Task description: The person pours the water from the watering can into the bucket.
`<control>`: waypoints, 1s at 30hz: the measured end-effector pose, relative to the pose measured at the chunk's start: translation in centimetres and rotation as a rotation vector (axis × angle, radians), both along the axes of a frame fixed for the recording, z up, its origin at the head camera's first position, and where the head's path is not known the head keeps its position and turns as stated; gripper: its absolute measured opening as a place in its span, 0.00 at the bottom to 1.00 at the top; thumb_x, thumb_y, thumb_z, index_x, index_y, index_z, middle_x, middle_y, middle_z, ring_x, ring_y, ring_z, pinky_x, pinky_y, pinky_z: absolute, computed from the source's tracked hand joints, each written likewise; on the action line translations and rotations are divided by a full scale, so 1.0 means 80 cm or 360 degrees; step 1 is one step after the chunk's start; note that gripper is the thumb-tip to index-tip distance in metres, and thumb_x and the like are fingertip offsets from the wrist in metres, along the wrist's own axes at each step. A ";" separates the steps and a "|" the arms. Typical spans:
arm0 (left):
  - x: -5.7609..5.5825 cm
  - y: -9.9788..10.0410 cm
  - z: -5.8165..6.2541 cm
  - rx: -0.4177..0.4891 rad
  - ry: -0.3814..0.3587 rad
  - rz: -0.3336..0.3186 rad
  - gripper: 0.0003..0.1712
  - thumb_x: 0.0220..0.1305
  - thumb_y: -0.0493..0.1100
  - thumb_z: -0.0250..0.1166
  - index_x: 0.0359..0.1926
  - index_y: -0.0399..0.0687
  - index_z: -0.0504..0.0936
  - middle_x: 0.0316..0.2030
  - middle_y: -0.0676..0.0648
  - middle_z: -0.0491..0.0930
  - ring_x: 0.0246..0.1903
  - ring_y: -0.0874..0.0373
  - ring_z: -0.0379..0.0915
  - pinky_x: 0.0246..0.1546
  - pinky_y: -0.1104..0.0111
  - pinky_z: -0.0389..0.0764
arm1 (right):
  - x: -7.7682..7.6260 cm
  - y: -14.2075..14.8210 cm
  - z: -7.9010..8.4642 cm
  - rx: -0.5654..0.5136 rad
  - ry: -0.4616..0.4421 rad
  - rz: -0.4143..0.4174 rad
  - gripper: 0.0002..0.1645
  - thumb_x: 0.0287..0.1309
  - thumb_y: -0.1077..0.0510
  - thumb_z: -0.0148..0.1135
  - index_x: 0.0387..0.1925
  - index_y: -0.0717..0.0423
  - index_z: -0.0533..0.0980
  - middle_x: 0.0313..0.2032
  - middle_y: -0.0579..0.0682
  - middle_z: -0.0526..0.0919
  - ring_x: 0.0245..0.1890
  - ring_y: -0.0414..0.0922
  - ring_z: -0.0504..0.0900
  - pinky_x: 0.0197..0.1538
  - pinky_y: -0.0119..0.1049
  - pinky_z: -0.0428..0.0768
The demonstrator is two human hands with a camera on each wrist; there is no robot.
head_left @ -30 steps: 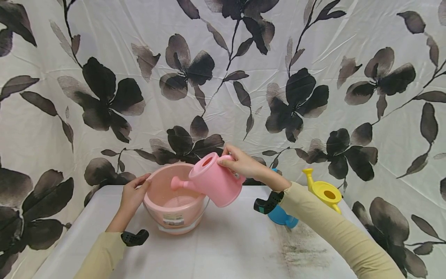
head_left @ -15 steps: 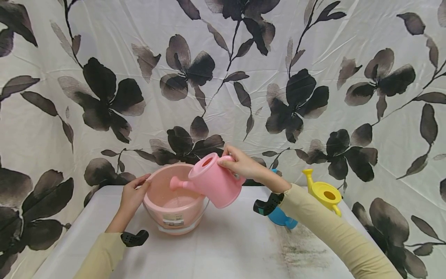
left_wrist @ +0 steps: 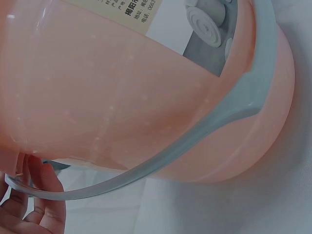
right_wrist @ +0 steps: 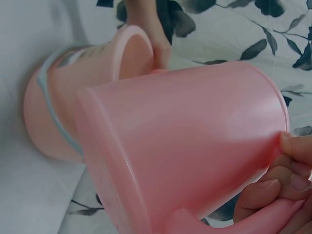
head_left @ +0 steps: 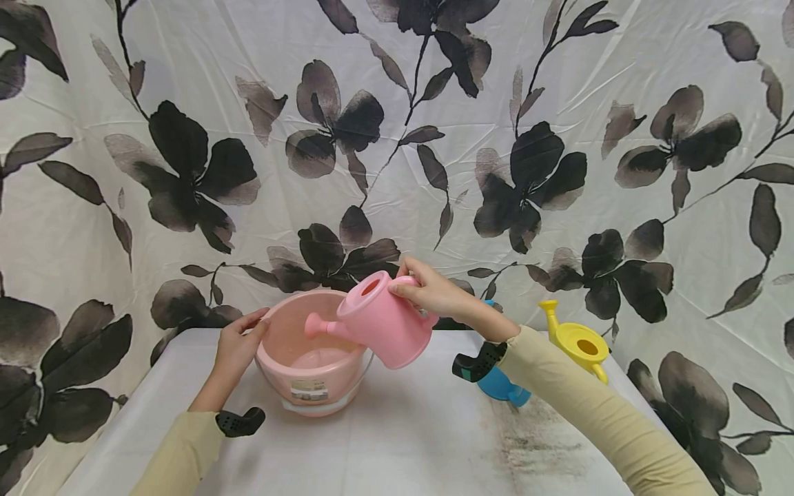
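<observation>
A pink watering can [head_left: 386,324] is held tilted to the left by my right hand [head_left: 428,289], whose fingers curl round its handle. Its round spout head [head_left: 315,325] hangs over the opening of a peach-pink bucket [head_left: 310,386], which stands upright on the table. My left hand [head_left: 238,341] grips the bucket's rim at its left side. In the left wrist view, the left fingers [left_wrist: 48,190] lie by the rim near the end of the pale bucket handle [left_wrist: 190,139]. The right wrist view shows the can's body [right_wrist: 190,131] close up, with the bucket [right_wrist: 92,68] behind.
A blue watering can [head_left: 496,384] stands right of centre, partly hidden by the right forearm. Farther right is a yellow watering can [head_left: 581,343]. A brownish stain [head_left: 540,441] marks the white tablecloth [head_left: 397,448]. A floral curtain [head_left: 434,207] hangs behind.
Both hands, the pink watering can and the bucket keep nearly the same places. Faint thin streaks seen below the spout earlier are no longer discernible.
</observation>
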State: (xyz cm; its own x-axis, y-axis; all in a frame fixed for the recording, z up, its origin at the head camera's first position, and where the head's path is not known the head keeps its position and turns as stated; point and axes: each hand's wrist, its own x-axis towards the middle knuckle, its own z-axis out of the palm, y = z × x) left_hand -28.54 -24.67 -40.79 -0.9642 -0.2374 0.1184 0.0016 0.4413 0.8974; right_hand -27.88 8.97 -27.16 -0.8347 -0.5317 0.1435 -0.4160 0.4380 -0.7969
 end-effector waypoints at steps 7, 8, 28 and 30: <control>0.001 0.000 0.000 -0.0001 0.0013 -0.0003 0.27 0.73 0.48 0.49 0.67 0.38 0.68 0.58 0.33 0.71 0.55 0.45 0.70 0.33 0.90 0.67 | -0.001 -0.001 -0.001 0.0015 -0.0002 -0.0009 0.08 0.68 0.59 0.51 0.36 0.60 0.64 0.32 0.54 0.75 0.31 0.44 0.75 0.33 0.34 0.76; 0.001 0.000 0.000 0.0000 0.0012 -0.0002 0.27 0.73 0.48 0.49 0.67 0.38 0.67 0.58 0.33 0.71 0.55 0.45 0.70 0.33 0.90 0.67 | -0.001 -0.001 -0.001 0.0020 -0.0002 -0.0013 0.08 0.68 0.59 0.51 0.36 0.60 0.64 0.33 0.54 0.75 0.31 0.45 0.75 0.33 0.34 0.77; 0.001 0.001 0.001 0.0017 -0.0001 0.0007 0.28 0.73 0.48 0.48 0.67 0.39 0.67 0.60 0.33 0.70 0.57 0.43 0.69 0.32 0.92 0.64 | -0.002 -0.001 0.002 0.0041 0.0002 -0.0021 0.08 0.68 0.59 0.51 0.37 0.60 0.64 0.29 0.52 0.73 0.30 0.44 0.72 0.33 0.38 0.75; 0.001 0.001 0.001 0.0015 -0.0004 0.0008 0.28 0.73 0.48 0.48 0.67 0.39 0.67 0.60 0.33 0.71 0.57 0.44 0.69 0.32 0.92 0.64 | -0.002 -0.002 0.002 0.0044 -0.0001 -0.0021 0.08 0.68 0.59 0.51 0.37 0.60 0.64 0.29 0.52 0.73 0.29 0.44 0.72 0.33 0.36 0.75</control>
